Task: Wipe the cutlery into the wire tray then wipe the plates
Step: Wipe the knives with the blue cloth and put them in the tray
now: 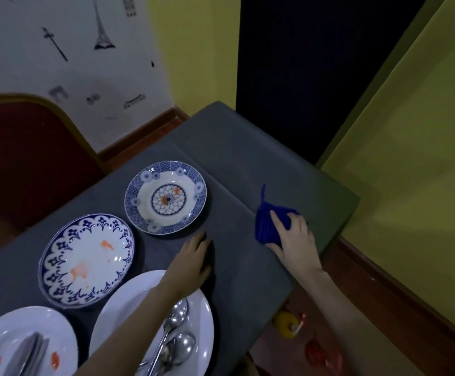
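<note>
My right hand (295, 241) grips a blue cloth (268, 225) lying near the right edge of the grey table (248, 164). My left hand (194, 257) rests flat on the tablecloth, fingers straight, just beyond a white plate (128, 308) that carries spoons (176, 335). A second white plate (12, 324) at the bottom left holds knives (31, 354) and red smears. A blue-rimmed plate (85, 260) with orange stains lies in the middle. A smaller patterned blue plate (165, 198) sits farther back. No wire tray shows in the view.
A red chair (25, 164) stands at the table's left side. Yellow walls (410, 172) and a dark opening (316, 63) lie behind the table. Small yellow and red objects (288, 325) lie on the floor below the table's right edge.
</note>
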Action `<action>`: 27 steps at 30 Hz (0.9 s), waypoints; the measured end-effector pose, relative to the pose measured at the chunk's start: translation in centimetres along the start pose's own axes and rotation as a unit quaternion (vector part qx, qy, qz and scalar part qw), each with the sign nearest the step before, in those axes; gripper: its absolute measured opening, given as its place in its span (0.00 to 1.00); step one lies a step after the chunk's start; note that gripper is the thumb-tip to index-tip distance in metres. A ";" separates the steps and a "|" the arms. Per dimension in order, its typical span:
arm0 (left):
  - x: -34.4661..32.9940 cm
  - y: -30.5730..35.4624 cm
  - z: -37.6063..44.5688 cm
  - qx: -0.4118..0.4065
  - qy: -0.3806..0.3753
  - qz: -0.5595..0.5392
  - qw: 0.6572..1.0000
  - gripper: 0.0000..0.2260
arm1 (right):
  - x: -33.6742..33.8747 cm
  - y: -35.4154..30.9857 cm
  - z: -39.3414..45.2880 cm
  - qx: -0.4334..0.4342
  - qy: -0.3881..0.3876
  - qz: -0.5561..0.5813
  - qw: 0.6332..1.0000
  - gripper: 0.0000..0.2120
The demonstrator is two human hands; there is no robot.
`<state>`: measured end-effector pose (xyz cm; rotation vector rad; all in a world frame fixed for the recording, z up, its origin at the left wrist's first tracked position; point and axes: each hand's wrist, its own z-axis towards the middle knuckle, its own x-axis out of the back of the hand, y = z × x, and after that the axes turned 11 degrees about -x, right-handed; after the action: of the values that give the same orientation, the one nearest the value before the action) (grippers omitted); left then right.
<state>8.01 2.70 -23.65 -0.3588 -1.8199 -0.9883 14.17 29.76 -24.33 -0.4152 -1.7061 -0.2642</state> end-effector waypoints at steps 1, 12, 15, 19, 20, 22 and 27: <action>-0.1 -0.1 -0.2 0.000 0.004 -0.017 1.000 0.28 | 0.1 -0.3 0.1 -0.002 0.007 -0.001 1.000 0.35; 2.2 -1.4 -4.4 0.017 0.153 -0.101 0.983 0.10 | 1.6 -4.1 -3.2 0.048 0.027 0.097 0.994 0.27; 3.2 -1.5 -8.2 0.051 0.202 -0.125 0.970 0.10 | 2.8 -7.3 -5.0 0.118 0.038 0.160 0.979 0.27; 3.7 -1.5 -15.0 0.133 0.241 -0.136 0.952 0.10 | 4.3 -13.4 -6.9 0.244 0.017 0.203 0.948 0.30; 3.7 -1.5 -16.6 0.160 0.248 -0.135 0.946 0.10 | 4.5 -15.1 -7.4 0.273 0.006 0.211 0.939 0.30; 3.6 -1.3 -20.2 0.229 0.263 -0.141 0.927 0.10 | 5.0 -18.8 -8.5 0.340 -0.014 0.213 0.916 0.29; 2.0 -1.9 -29.4 0.361 0.332 -0.129 0.862 0.09 | 5.0 -27.0 -12.5 0.473 -0.044 0.167 0.864 0.30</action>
<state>24.29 -21.18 -17.71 0.6387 -1.4583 -0.4349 13.47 0.87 -15.71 0.0288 -1.6017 0.8431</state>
